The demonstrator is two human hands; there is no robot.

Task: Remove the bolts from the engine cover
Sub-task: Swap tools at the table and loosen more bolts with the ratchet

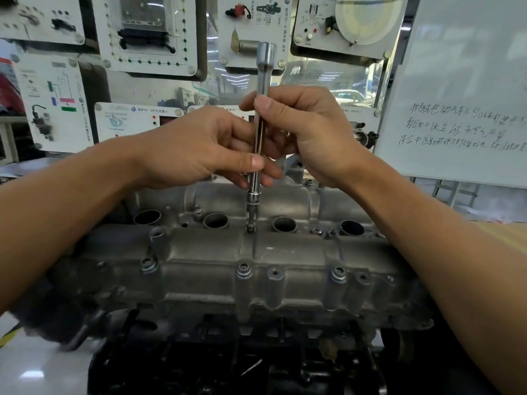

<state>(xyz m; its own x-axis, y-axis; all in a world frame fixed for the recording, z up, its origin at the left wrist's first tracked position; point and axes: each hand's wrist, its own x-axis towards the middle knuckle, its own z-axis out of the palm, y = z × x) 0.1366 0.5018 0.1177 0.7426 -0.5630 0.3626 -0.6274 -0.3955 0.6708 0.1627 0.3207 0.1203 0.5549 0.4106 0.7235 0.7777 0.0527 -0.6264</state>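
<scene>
Both hands are on the long extension bar (262,81). It stands nearly upright over the middle of the engine cover (285,260). The socket at its lower end sits on a bolt (250,228) on the centre line of the cover, between the second and third plug wells (216,220).

Our left hand (196,149) pinches the lower shaft, thumb in front and fingers curled behind. Our right hand (310,132) grips the shaft higher up, thumb across the front and fingers wrapped round. The bar's top drive end is bare above both hands.

We can see three more bolts seated in bosses along the cover's near edge: left (148,264), centre (243,267) and right (338,271). One more (316,231) sits by the right-hand well. We can't tell how far the bolt under the socket is out.

Behind the engine are wall display panels (148,32), and a whiteboard (462,81) with handwriting at the right.
</scene>
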